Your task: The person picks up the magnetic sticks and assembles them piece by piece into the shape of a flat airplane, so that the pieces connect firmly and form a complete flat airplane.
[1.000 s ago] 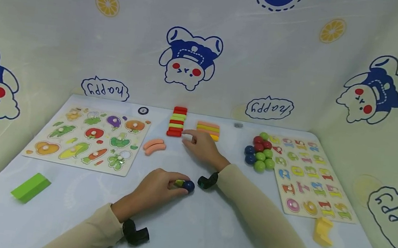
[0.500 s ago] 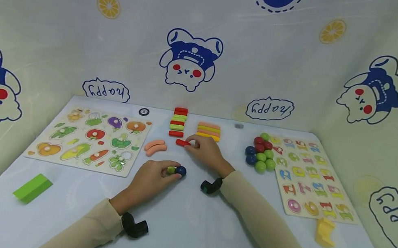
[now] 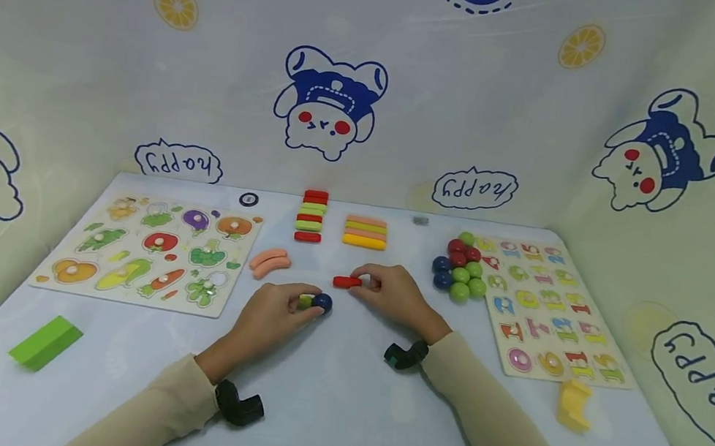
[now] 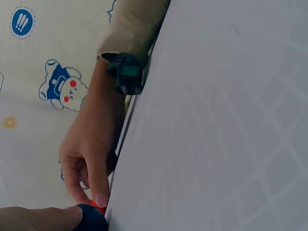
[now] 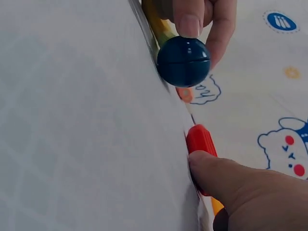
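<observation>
One flat-sided bright green block (image 3: 46,343) lies on the pale surface (image 3: 336,412), nearer than the left grip (image 3: 270,316) and well to its left; one curved yellow block (image 3: 573,406) lies nearer than the right grip (image 3: 396,293), well to its right. The left grip is narrow, holding a glossy dark blue ball (image 3: 322,303) with a yellow-green piece (image 3: 305,302) behind it; whether these are joined I cannot tell. The right grip pinches one end of a short red rod (image 3: 343,282), its free end just beyond the ball, apart from it.

I judge the step in hand to be lining up rod and ball; the next move calls for a steady left hold and a light right pinch.

Beyond the left grip lie two pink sausage-shaped pieces (image 3: 271,266) and, leftward, a pale vegetable puzzle board (image 3: 238,248). Right of the right grip sit clustered green, red and blue balls (image 3: 460,274). Farther still are stacked-looking yellow and pink sticks (image 3: 364,240) and red and light-green rods (image 3: 309,225).
</observation>
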Motion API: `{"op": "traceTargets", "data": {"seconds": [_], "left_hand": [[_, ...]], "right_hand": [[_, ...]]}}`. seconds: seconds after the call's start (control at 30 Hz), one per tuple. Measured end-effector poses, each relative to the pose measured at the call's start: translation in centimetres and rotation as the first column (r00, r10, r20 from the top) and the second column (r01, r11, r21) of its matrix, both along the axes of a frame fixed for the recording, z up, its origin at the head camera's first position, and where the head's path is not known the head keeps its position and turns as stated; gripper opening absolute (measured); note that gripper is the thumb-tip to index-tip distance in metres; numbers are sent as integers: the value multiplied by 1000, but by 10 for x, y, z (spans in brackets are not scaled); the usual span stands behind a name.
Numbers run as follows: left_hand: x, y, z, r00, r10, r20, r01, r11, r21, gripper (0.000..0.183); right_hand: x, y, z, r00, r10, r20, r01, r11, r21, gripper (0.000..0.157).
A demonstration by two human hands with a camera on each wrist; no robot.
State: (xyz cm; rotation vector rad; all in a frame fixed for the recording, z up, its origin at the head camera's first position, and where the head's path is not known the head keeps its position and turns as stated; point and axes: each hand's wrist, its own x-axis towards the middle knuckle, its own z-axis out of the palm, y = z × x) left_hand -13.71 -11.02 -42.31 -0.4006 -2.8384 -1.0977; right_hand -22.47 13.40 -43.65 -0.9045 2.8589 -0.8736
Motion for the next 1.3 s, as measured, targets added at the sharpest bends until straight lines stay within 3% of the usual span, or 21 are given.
{"op": "traceTargets", "data": {"seconds": [0.27, 0.57, 0.7, 0.9, 1.07, 1.3], "left_hand": [[0, 4, -1, 999, -7, 33, 7, 1000, -2, 33], [4, 5, 0, 997, -68, 27, 68, 998, 10, 32], [5, 4, 1, 996, -88, 35, 88, 996, 21, 32], [4, 4, -1, 995, -96, 24, 96, 995, 27, 32], [5, 4, 0, 994, -106, 37, 105, 994, 33, 34], [5, 5, 1, 993, -107, 44, 105, 993, 43, 34]], "right_hand": [[-1, 11, 5, 984, 78, 158, -72, 997, -39, 27], [3, 12, 19, 963, 181, 199, -187, 982, 10, 26], [8, 8, 24, 968, 203, 150, -219, 971, 99, 27], [17, -4, 28, 977, 214, 7, -212, 961, 179, 30], [16, -5, 16, 976, 212, -57, -206, 974, 96, 35], [13, -2, 4, 991, 130, 22, -127, 986, -110, 35]]}}
